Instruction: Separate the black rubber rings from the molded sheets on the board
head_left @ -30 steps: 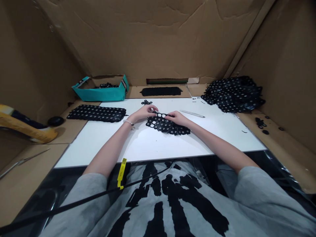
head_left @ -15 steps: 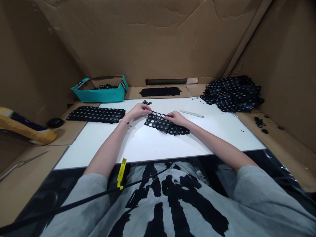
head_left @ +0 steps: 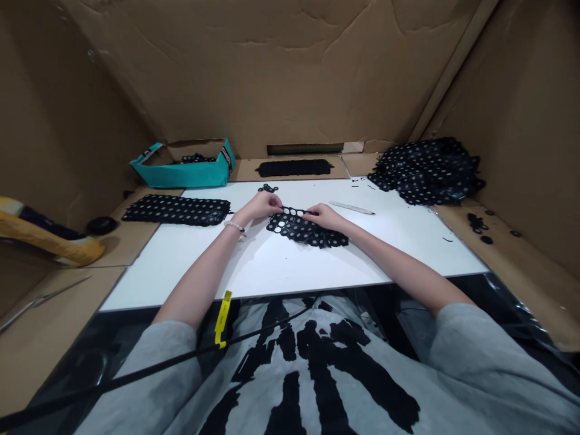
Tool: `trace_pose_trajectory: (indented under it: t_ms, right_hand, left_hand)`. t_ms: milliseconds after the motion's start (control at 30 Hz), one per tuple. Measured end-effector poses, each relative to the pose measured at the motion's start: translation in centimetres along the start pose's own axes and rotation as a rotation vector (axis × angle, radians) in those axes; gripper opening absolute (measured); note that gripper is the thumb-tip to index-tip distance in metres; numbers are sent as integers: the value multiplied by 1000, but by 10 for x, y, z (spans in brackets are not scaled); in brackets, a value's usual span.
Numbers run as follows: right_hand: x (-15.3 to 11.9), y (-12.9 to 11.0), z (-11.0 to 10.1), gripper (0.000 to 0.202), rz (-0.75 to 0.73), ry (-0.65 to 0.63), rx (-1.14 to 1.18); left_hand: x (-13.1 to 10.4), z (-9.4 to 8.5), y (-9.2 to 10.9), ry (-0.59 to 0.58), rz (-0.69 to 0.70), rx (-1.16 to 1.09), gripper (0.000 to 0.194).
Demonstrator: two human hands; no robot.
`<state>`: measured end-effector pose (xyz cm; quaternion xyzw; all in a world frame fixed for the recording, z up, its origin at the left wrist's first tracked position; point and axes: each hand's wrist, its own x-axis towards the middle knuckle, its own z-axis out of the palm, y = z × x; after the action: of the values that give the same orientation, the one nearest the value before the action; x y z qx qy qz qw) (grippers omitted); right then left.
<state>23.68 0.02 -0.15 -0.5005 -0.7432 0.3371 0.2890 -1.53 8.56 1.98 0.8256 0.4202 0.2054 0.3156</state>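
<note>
A black sheet with rows of round holes lies on the white board, in the middle of the view. My left hand pinches its upper left edge between thumb and fingertips. Along the same edge, farther right, my right hand grips the sheet with its fingers closed. Larger white openings show through the sheet between the two hands and at its left end. A few small black rings rest just behind my left hand.
A teal box holds black pieces at the back left. Nearby lie a flat perforated strip, a darker strip, a white pen and a black perforated heap. Metal scissors lie far left; a cable crosses in front.
My left hand has moved slightly right and down, closer to my right hand. The sheet's upper edge between them sits lower and is less stretched. My right hand has barely moved.
</note>
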Motion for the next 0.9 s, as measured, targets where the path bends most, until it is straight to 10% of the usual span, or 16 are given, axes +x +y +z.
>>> trace_pose_trajectory:
  t_ms: [233,467,633,800,900]
  right_hand:
    - [-2,0,-4,48,-49,-66,-35]
    - [-2,4,-4,48,-34,-51,-11]
    - [-2,4,-3,47,-36,-57,3]
    - [-3,3,-4,47,-60,-75,19]
    - [-2,2,-4,48,-64,-74,21]
  left_hand:
    - [-6,-30,-47,586,-262,-114,19]
    - [6,-18,-51,699,-265,-155,42]
    - [4,-10,-38,541,-188,-204,68]
    - [0,-2,-11,-26,55,-98,57]
    - [1,3,-1,-166,140,-17,44]
